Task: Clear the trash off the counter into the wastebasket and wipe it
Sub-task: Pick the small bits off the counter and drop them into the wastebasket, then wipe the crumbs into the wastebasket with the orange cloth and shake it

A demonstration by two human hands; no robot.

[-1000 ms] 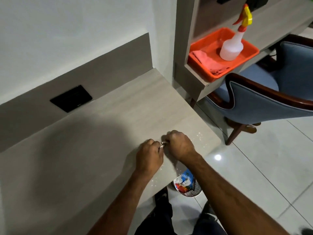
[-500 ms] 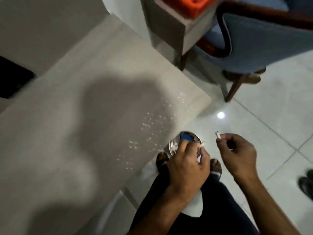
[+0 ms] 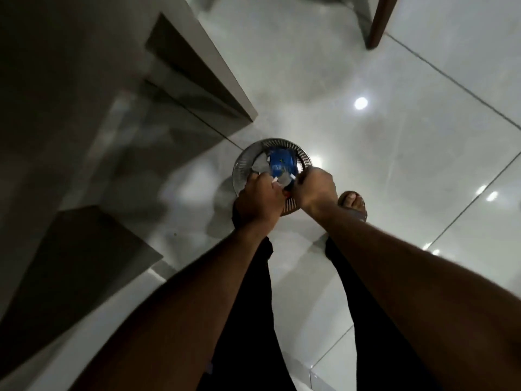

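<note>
A round metal wastebasket (image 3: 244,162) stands on the tiled floor below me, with a blue wrapper (image 3: 280,162) lying inside it. Both my hands hover over its near rim, close together. My left hand (image 3: 258,200) pinches a small white scrap (image 3: 275,180) at its fingertips. My right hand (image 3: 315,187) pinches another small white scrap (image 3: 293,176). The counter (image 3: 70,88) runs along the left, seen from its edge; its top is out of sight.
Glossy white floor tiles (image 3: 408,136) spread to the right. A dark wooden chair leg (image 3: 379,22) stands at the top right. My sandalled right foot (image 3: 353,203) is beside the wastebasket, and my dark trouser legs (image 3: 251,320) fill the bottom middle.
My hands left the counter top, each carrying a white scrap, and dropped down to the wastebasket's rim. My view swung from the counter down to the floor.
</note>
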